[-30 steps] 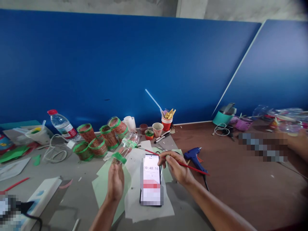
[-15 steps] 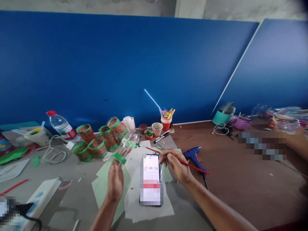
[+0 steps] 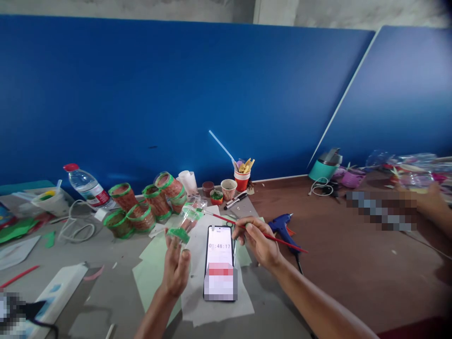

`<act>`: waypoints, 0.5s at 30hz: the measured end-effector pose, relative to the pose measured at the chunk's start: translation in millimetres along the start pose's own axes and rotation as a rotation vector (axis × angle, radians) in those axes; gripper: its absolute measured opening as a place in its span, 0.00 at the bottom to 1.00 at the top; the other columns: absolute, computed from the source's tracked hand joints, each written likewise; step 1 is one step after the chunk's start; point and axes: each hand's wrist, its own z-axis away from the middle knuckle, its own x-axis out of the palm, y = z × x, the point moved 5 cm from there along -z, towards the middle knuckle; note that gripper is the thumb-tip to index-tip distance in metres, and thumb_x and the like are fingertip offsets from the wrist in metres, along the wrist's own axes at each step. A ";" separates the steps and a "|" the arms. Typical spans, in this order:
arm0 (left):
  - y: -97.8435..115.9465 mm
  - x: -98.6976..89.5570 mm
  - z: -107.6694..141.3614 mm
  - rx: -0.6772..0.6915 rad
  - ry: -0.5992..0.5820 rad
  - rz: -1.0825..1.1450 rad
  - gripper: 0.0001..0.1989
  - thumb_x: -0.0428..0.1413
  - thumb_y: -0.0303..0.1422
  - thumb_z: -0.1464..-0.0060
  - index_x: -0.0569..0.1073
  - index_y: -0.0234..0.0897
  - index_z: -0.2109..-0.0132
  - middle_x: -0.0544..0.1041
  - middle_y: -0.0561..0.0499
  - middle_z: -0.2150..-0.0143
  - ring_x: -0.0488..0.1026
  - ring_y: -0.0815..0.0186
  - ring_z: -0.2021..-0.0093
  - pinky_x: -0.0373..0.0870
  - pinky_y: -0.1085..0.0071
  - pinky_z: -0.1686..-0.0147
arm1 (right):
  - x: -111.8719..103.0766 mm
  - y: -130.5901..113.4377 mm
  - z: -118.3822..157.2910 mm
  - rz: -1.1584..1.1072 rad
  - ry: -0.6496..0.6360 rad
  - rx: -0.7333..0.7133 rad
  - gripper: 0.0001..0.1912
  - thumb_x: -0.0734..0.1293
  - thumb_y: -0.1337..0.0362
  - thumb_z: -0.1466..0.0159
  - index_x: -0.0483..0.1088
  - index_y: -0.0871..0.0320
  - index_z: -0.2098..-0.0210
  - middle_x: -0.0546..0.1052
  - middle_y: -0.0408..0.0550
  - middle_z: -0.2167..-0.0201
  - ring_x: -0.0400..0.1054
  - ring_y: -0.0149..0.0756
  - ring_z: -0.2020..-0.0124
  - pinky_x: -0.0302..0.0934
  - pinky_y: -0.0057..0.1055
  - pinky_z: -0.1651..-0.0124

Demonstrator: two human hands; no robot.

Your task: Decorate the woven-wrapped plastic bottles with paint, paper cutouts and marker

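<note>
My left hand (image 3: 177,266) holds a clear plastic cup (image 3: 187,220) with green paint around both ends, tilted above the papers. In my right hand (image 3: 259,242) is a thin red paintbrush (image 3: 287,245), its tip against the green-painted upper edge of the cup. A phone (image 3: 219,259) showing a timer lies between my hands on white paper (image 3: 243,308). Behind the cup stand several brown-painted cups with green rims (image 3: 141,216). A small orange cup of green paint (image 3: 216,197) is near the back, beside a white paper cup (image 3: 229,189).
A blue glue gun (image 3: 280,226) lies right of my right hand. At the left are a water bottle (image 3: 88,188), a white cable and a power strip (image 3: 58,294). A red cup with wooden cutlery (image 3: 242,180) stands at the back. Another person's hand (image 3: 432,202) is at the far right.
My left hand has turned, its thumb now standing apart to the right, and the cup has shifted slightly right. The brush stays at the cup. The view has moved a little.
</note>
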 end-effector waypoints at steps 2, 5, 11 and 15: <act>3.7 3.3 0.5 0.081 -0.062 -0.097 0.28 0.43 0.52 0.40 0.70 0.40 0.44 0.78 0.44 0.54 0.67 0.50 0.42 0.32 0.48 0.33 | 0.7 0.6 -0.1 0.035 -0.010 0.014 0.11 0.67 0.57 0.40 0.76 0.58 0.66 0.78 0.48 0.77 0.66 0.32 0.80 0.59 0.30 0.75; 3.4 4.2 0.6 0.117 -0.088 -0.175 0.26 0.41 0.50 0.38 0.69 0.41 0.43 0.78 0.45 0.53 0.67 0.53 0.42 0.27 0.50 0.33 | -0.9 -0.2 -1.2 0.072 0.023 0.037 0.10 0.67 0.59 0.41 0.75 0.59 0.68 0.77 0.47 0.80 0.66 0.33 0.80 0.59 0.29 0.76; -3.3 1.5 1.3 0.012 0.003 -0.013 0.23 0.49 0.51 0.43 0.75 0.42 0.52 0.78 0.45 0.54 0.63 0.50 0.39 0.29 0.51 0.33 | 1.2 -5.1 -0.7 0.037 0.017 0.011 0.10 0.67 0.59 0.41 0.75 0.58 0.69 0.77 0.47 0.80 0.66 0.32 0.81 0.59 0.28 0.77; -9.1 -1.4 1.3 -0.146 0.094 0.226 0.21 0.57 0.51 0.49 0.77 0.41 0.55 0.78 0.43 0.55 0.59 0.47 0.37 0.36 0.50 0.34 | 1.3 1.7 -0.2 0.125 -0.020 0.015 0.10 0.66 0.59 0.39 0.75 0.58 0.68 0.78 0.47 0.79 0.65 0.31 0.81 0.59 0.29 0.76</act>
